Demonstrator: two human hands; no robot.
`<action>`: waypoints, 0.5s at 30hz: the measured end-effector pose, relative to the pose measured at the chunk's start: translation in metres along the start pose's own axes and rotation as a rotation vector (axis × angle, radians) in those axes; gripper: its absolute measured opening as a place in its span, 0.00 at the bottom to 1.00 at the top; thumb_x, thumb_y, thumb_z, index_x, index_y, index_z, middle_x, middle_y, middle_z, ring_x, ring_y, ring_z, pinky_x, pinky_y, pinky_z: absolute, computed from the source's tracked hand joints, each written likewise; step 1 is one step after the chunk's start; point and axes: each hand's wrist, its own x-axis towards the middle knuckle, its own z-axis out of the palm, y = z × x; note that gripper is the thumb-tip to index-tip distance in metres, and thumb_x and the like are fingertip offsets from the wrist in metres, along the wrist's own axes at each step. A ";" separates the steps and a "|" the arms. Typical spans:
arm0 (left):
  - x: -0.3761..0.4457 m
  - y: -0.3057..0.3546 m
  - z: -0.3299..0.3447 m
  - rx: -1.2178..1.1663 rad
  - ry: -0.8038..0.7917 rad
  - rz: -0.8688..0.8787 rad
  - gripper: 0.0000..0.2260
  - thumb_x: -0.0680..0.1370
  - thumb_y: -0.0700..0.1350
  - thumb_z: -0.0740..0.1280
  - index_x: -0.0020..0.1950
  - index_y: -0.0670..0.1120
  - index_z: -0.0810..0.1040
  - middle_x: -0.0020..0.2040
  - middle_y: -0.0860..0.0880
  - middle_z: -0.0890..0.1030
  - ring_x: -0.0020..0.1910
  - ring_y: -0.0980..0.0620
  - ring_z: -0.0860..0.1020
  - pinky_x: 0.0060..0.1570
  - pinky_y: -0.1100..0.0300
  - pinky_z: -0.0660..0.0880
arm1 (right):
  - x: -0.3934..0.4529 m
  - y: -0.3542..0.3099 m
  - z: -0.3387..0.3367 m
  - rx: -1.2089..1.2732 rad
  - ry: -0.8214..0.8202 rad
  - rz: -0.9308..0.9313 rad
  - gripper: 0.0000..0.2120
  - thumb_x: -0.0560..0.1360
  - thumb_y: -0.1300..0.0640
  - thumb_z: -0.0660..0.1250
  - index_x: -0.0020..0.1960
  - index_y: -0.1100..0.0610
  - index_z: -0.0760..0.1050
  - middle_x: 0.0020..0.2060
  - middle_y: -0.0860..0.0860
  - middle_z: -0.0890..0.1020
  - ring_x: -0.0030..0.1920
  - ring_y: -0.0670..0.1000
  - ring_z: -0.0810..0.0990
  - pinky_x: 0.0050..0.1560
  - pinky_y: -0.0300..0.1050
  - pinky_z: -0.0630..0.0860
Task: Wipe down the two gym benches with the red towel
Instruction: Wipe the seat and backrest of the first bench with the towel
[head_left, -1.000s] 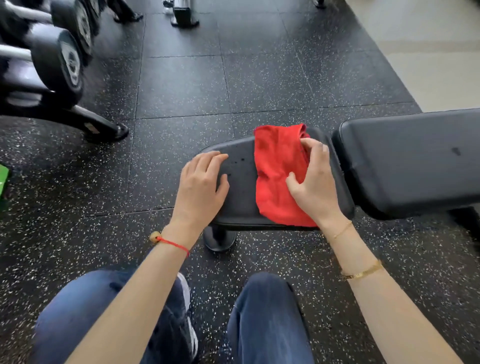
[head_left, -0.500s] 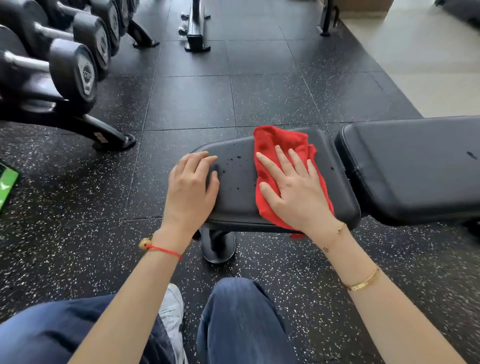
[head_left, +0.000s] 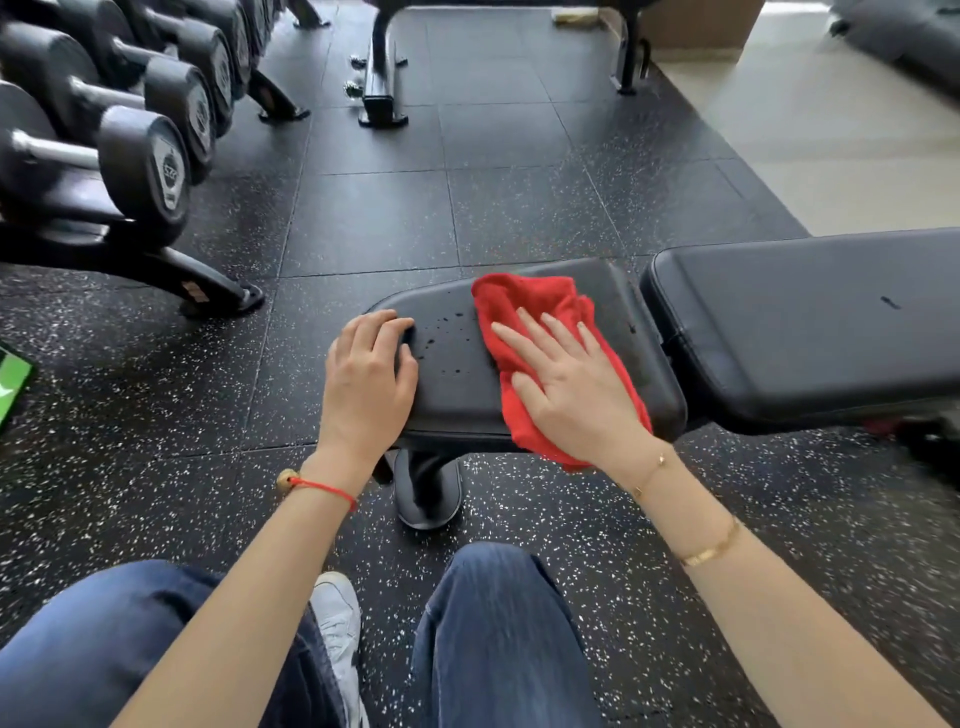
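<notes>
Red towel (head_left: 540, 312) lies bunched on the black bench seat pad (head_left: 457, 384), right half, near the gap to the back pad (head_left: 810, 322). Right hand (head_left: 576, 389) pressed flat on the towel, fingers spread, no clench. Left hand (head_left: 369, 379) rests open on the pad's left end. Dark droplets (head_left: 441, 338) between the hands. Dumbbell rack (head_left: 119, 171) far left.

Bare forearms, no sleeves. A thin red string bracelet with a small gold bead (head_left: 317, 486) circles the left wrist; at 3 o'clock, a fine gold chain bracelet (head_left: 649, 470) and flat gold bangle (head_left: 711, 548) on the right. Dark blue denim jeans (head_left: 493, 639), white sneaker (head_left: 337, 618).
</notes>
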 end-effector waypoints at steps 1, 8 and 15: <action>0.000 0.000 0.000 0.000 0.000 0.000 0.14 0.80 0.41 0.61 0.65 0.42 0.76 0.66 0.45 0.76 0.68 0.44 0.70 0.67 0.49 0.65 | -0.008 0.007 -0.001 0.009 0.005 0.009 0.26 0.78 0.48 0.53 0.77 0.40 0.56 0.78 0.45 0.58 0.78 0.50 0.55 0.78 0.54 0.47; 0.000 0.001 0.001 0.023 -0.018 -0.001 0.14 0.81 0.42 0.61 0.66 0.42 0.75 0.66 0.44 0.75 0.68 0.44 0.69 0.68 0.49 0.64 | 0.044 0.057 -0.018 -0.025 -0.030 0.368 0.26 0.82 0.52 0.51 0.79 0.45 0.52 0.79 0.51 0.51 0.78 0.55 0.51 0.77 0.57 0.44; -0.002 -0.001 0.002 0.006 -0.006 0.001 0.14 0.80 0.41 0.61 0.65 0.42 0.76 0.66 0.44 0.75 0.68 0.43 0.70 0.68 0.47 0.66 | -0.010 0.006 -0.001 0.004 0.006 0.017 0.26 0.79 0.48 0.52 0.77 0.40 0.55 0.78 0.46 0.57 0.78 0.50 0.54 0.78 0.54 0.45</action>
